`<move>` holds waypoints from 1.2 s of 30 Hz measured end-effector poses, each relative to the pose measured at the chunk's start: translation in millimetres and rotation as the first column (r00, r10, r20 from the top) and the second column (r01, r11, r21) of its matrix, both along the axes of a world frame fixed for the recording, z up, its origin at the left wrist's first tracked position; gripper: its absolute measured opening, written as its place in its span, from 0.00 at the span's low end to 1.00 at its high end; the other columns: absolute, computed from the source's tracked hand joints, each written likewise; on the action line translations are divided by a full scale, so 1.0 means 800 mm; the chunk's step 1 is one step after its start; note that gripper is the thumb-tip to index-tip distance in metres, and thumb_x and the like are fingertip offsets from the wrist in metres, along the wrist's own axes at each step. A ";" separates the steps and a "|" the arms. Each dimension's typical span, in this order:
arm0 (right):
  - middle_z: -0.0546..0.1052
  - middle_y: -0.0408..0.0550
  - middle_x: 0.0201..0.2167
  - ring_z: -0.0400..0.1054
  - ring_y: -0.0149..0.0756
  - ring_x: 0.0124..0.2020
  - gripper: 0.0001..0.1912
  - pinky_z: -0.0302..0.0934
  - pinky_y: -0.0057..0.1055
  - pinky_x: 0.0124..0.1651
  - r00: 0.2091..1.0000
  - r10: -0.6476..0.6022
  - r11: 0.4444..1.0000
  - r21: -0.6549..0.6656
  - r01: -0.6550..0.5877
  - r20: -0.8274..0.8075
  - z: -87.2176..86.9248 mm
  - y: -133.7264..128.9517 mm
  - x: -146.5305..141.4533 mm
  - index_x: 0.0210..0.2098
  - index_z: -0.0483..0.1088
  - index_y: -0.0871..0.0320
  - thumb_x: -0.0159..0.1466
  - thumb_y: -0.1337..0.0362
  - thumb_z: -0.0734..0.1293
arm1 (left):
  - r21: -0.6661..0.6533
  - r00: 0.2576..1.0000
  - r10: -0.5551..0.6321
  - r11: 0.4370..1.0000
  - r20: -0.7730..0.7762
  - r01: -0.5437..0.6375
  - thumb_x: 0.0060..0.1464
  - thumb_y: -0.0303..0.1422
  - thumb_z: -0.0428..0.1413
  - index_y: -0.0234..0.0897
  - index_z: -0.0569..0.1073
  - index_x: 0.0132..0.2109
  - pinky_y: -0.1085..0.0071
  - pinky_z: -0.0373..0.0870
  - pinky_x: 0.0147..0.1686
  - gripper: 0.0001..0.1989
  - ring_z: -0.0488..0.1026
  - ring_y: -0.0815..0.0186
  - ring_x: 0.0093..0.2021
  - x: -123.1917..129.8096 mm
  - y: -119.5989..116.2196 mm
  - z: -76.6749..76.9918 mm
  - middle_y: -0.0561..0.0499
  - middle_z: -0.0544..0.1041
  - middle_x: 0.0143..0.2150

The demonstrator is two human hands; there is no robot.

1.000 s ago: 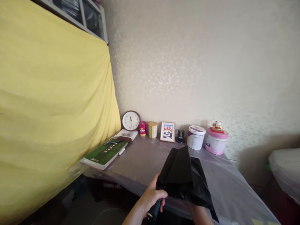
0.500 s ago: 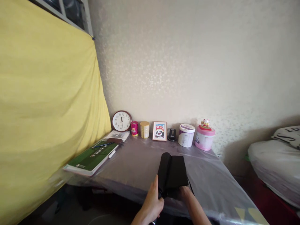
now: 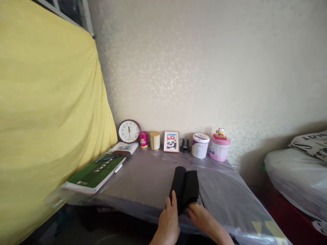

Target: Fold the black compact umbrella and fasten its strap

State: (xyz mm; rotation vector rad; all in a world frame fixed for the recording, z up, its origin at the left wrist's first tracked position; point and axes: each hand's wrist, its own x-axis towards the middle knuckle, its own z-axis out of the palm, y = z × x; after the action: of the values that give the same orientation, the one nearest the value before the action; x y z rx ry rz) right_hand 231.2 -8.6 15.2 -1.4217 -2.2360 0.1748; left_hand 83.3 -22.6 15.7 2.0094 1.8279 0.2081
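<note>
A black folded thing, with a rounded, roll-like left part and a flatter flap on the right, is at the front of the table; its exact kind cannot be made out. My left hand grips its lower left side, fingers lying up along the edge. At the lower end of the flap is my right hand, its fingers bent and partly hidden beneath the black material. A thin black strap or cord hangs out beside the flap, above my right wrist.
The table has a clear plastic cover. Along the wall stand a clock, a pink can, a yellow-lidded tin, a panda picture frame, a black device and two tubs. A green book lies left.
My right hand has moved left and inward under the flap's lower end. The flap has tilted and narrowed against the roll. The whole view has shifted slightly.
</note>
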 end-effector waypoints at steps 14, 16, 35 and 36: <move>0.72 0.47 0.48 0.55 0.37 0.57 0.17 0.43 0.39 0.59 0.995 -0.069 0.998 0.001 0.069 0.074 0.001 0.094 -0.054 0.38 0.73 0.54 0.63 0.67 0.53 | 0.164 0.958 -0.004 0.985 -0.288 0.054 0.46 0.16 0.50 0.44 0.50 0.61 0.73 0.73 0.32 0.37 0.75 0.65 0.33 0.019 -0.002 -0.004 0.37 0.61 0.58; 0.73 0.44 0.47 0.55 0.35 0.57 0.17 0.39 0.40 0.60 0.985 -0.110 0.994 -0.010 0.113 0.133 -0.004 0.118 -0.050 0.36 0.73 0.52 0.64 0.67 0.53 | 0.194 0.947 0.009 0.979 -0.320 0.056 0.47 0.16 0.50 0.45 0.48 0.62 0.73 0.73 0.31 0.37 0.75 0.67 0.31 0.021 -0.001 -0.006 0.38 0.62 0.57; 0.49 0.62 0.62 0.41 0.52 0.62 0.31 0.53 0.41 0.53 0.777 -0.629 0.762 -0.181 0.621 0.020 -0.011 0.123 -0.083 0.60 0.49 0.69 0.58 0.65 0.56 | 0.078 0.997 -0.073 0.995 0.033 0.070 0.44 0.16 0.48 0.38 0.46 0.63 0.64 0.71 0.40 0.39 0.73 0.56 0.42 0.006 -0.004 -0.007 0.33 0.54 0.61; 0.49 0.62 0.62 0.41 0.51 0.62 0.31 0.53 0.40 0.54 0.777 -0.629 0.763 -0.182 0.621 0.015 -0.012 0.124 -0.083 0.60 0.49 0.70 0.58 0.65 0.56 | 0.114 0.975 -0.099 0.990 0.199 0.077 0.43 0.17 0.50 0.36 0.44 0.63 0.65 0.68 0.45 0.41 0.70 0.56 0.47 -0.005 -0.006 -0.008 0.33 0.53 0.61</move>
State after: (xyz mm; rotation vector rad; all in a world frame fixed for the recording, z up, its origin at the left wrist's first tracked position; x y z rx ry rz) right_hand 164.8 91.0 5.7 -2.1560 -1.6115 0.1777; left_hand 79.4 -27.7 9.4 2.0506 1.6273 0.4761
